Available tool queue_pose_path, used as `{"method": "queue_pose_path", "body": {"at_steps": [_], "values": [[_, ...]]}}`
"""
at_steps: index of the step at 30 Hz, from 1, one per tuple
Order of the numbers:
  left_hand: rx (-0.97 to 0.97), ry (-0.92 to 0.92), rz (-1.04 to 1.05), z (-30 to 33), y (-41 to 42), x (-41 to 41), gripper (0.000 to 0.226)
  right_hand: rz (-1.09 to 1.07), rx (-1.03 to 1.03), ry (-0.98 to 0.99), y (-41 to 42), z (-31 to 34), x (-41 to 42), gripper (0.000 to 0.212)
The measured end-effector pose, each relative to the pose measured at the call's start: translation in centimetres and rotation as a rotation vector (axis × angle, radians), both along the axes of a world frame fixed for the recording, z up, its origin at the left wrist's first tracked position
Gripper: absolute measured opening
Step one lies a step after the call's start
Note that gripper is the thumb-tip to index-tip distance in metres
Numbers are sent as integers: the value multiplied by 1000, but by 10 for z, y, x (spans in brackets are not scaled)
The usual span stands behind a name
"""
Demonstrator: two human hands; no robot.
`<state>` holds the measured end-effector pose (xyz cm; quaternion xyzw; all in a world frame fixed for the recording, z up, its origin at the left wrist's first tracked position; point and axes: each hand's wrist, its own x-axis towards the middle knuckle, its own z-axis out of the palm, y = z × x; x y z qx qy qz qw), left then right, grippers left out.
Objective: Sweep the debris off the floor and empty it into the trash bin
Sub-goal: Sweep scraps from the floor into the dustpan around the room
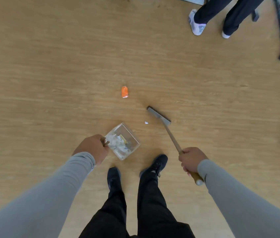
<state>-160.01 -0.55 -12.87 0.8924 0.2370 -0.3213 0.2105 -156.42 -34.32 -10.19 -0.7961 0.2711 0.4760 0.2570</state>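
Task judged partly done. Clear dustpan (122, 141) is gripped at its handle by the left hand (93, 148); white paper scraps are already gathered inside. Broom (160, 116) handle is clasped by the right hand (192, 160), head just right of the dustpan. Left on the floor (49, 66): small white scrap (146, 122) between dustpan and broom, orange wrapper (124, 91) beyond the dustpan. No trash bin is seen; emptying not yet done.

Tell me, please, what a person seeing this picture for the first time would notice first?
Probably the orange wrapper, lying alone on the wooden floor near the middle. Next, the clear dustpan with paper scraps inside, held by the left hand, and the broom in the right hand, with a small white scrap between them.
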Motion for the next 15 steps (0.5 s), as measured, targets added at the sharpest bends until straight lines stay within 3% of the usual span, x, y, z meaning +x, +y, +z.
{"method": "queue_pose_path", "body": {"at_steps": [6, 10, 15], "values": [[-29, -9, 14, -2, -6, 3, 18, 152, 68, 177, -5, 19, -16, 26], [-28, -8, 20, -2, -3, -1, 20, -38, 138, 134, -43, 66, -10, 32], [-25, -9, 20, 0, -4, -3, 20, 34, 60, 43, -19, 52, -16, 50]]}}
